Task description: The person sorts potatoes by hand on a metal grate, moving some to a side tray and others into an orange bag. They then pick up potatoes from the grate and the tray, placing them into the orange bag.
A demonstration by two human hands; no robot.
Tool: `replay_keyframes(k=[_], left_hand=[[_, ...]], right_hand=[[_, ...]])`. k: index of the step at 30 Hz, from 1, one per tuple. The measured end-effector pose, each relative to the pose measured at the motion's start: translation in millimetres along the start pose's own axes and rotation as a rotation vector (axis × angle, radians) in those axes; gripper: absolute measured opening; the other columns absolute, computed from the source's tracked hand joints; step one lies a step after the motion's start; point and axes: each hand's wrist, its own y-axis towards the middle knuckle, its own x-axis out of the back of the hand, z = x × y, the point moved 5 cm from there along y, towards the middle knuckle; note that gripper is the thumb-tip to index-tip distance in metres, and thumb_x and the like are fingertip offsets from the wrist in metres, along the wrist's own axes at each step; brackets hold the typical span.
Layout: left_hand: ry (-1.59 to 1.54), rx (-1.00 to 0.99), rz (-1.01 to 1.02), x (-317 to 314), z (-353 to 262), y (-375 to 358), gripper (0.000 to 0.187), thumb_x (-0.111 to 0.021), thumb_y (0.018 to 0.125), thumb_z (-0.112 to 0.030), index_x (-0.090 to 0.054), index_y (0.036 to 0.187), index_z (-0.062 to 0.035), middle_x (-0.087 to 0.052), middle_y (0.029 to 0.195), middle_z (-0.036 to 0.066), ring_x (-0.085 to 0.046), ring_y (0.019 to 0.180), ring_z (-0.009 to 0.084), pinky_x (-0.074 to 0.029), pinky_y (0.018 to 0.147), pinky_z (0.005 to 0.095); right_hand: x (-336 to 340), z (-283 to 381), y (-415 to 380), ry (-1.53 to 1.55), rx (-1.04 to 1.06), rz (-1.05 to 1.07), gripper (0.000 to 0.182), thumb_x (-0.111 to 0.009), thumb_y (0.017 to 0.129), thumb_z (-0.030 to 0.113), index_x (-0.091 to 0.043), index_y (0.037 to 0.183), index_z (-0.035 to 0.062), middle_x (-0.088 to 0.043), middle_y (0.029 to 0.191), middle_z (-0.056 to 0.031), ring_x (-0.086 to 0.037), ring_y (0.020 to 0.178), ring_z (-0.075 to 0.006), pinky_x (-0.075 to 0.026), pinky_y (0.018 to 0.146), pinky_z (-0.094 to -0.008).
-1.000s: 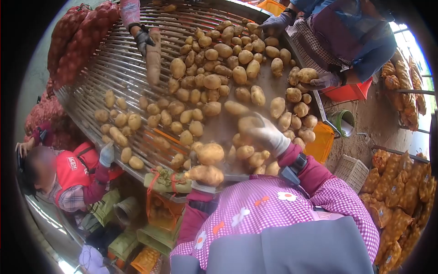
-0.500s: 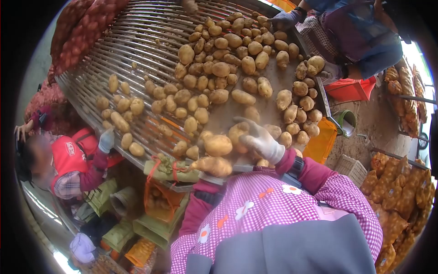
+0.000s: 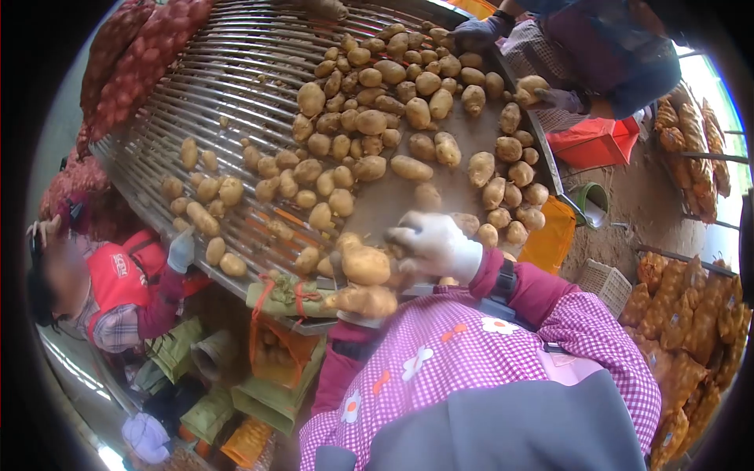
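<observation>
My right hand [image 3: 440,245], in a white glove, is curled over a potato [image 3: 399,264] at the near edge of the sorting table; motion blurs its fingers. Just left of it, my left hand [image 3: 360,318] is mostly hidden by two large potatoes, an upper one [image 3: 366,265] and a lower, longer one [image 3: 363,301]. These rest against that hand, and only its pale cuff shows clearly. Many loose potatoes [image 3: 369,122] lie spread across the table beyond both hands.
Metal bars [image 3: 188,102] form the table's left part. A co-worker's gloved hand [image 3: 182,251] is at the left edge; another co-worker's hand [image 3: 558,100] holds a potato at upper right. A green bucket [image 3: 591,206], a white basket [image 3: 605,284] and full net sacks [image 3: 683,314] stand right.
My right hand has moved slightly left and nearer my left hand, over a potato. The co-worker's hand at upper right has lifted a potato off the table's edge.
</observation>
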Motion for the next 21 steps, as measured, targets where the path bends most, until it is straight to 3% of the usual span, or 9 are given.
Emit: replay_keyframes(k=[2, 5, 9, 12, 15, 17, 18, 19, 21], left_hand=[[-0.05, 0.044, -0.01, -8, 6, -7, 0.079, -0.051, 0.091, -0.08, -0.053, 0.136, -0.015, -0.058, 0.134, 0.01, -0.058, 0.113, 0.0296, -0.05, 0.097, 0.0505], [-0.001, 0.057, -0.053, 8, 10, -13, 0.078, -0.052, 0.091, -0.08, -0.054, 0.135, -0.0155, -0.058, 0.134, 0.01, -0.058, 0.114, 0.0298, -0.05, 0.098, 0.0512], [0.025, 0.065, -0.079, 17, 11, -17, 0.076, -0.053, 0.091, -0.079, -0.055, 0.134, -0.0161, -0.058, 0.133, 0.01, -0.057, 0.115, 0.0301, -0.049, 0.099, 0.0521], [0.034, 0.073, -0.09, 16, 13, -19, 0.075, -0.054, 0.09, -0.078, -0.056, 0.133, -0.0166, -0.058, 0.133, 0.01, -0.057, 0.115, 0.0303, -0.048, 0.099, 0.0528], [0.036, 0.063, -0.097, 16, 13, -17, 0.074, -0.055, 0.09, -0.078, -0.057, 0.132, -0.0171, -0.058, 0.133, 0.01, -0.057, 0.116, 0.0306, -0.048, 0.1, 0.0535], [0.026, 0.048, -0.098, 17, 13, -15, 0.073, -0.056, 0.09, -0.077, -0.057, 0.131, -0.0174, -0.058, 0.133, 0.01, -0.057, 0.116, 0.0307, -0.047, 0.101, 0.0539], [0.028, 0.038, -0.098, 18, 12, -11, 0.072, -0.056, 0.09, -0.077, -0.057, 0.131, -0.0176, -0.058, 0.133, 0.01, -0.057, 0.116, 0.0308, -0.047, 0.101, 0.0541], [0.025, 0.031, -0.096, 20, 12, -8, 0.072, -0.056, 0.09, -0.077, -0.058, 0.131, -0.0177, -0.058, 0.133, 0.01, -0.057, 0.116, 0.0309, -0.047, 0.101, 0.0544], [0.022, 0.012, -0.088, 22, 9, -5, 0.071, -0.057, 0.089, -0.076, -0.058, 0.13, -0.018, -0.058, 0.133, 0.01, -0.057, 0.117, 0.031, -0.047, 0.102, 0.0548]], right_hand=[[-5, 2, -2, -0.111, 0.144, -0.039, 0.05, -0.078, 0.08, 0.035, -0.069, 0.119, 0.004, -0.066, 0.098, -0.0138, -0.068, 0.082, -0.0371, -0.057, 0.073, -0.047], [-13, 5, -8, -0.087, 0.07, -0.014, 0.037, -0.072, 0.089, 0.032, -0.069, 0.114, 0.0039, -0.066, 0.092, -0.0135, -0.067, 0.068, -0.0348, -0.056, 0.061, -0.0452], [-12, 9, -5, -0.068, 0.03, -0.025, 0.025, -0.068, 0.093, 0.028, -0.069, 0.102, 0.0041, -0.067, 0.084, -0.013, -0.068, 0.067, -0.0366, -0.056, 0.062, -0.0446], [-10, 1, -4, 0.185, -0.011, -0.108, 0.025, -0.067, 0.095, 0.027, -0.069, 0.1, 0.0025, -0.07, 0.088, -0.0143, -0.068, 0.066, -0.0316, -0.056, 0.063, -0.0415], [-24, -27, -7, 0.746, -0.19, -0.22, 0.029, -0.063, 0.099, 0.029, -0.068, 0.097, 0.0003, -0.07, 0.086, -0.0106, -0.065, 0.064, -0.0238, -0.054, 0.063, -0.0371], [-30, -41, -10, 1.14, -0.549, -0.116, 0.036, -0.056, 0.105, 0.035, -0.069, 0.099, 0.0026, -0.064, 0.081, -0.0015, -0.052, 0.064, -0.0101, -0.044, 0.056, -0.0271], [-32, -41, -17, 1.307, -0.79, -0.049, 0.038, -0.054, 0.106, 0.038, -0.069, 0.1, 0.0036, -0.062, 0.08, 0.0006, -0.048, 0.062, -0.0075, -0.04, 0.054, -0.0243], [-38, -48, -18, 1.261, -0.679, -0.069, 0.037, -0.053, 0.106, 0.037, -0.07, 0.103, 0.0047, -0.06, 0.081, 0.0013, -0.042, 0.059, -0.0038, -0.034, 0.051, -0.0213], [-46, -58, -24, 1.363, -0.621, -0.12, 0.036, -0.055, 0.107, 0.035, -0.067, 0.113, 0.0008, -0.059, 0.082, -0.0009, -0.048, 0.061, -0.0072, -0.039, 0.051, -0.0232]])
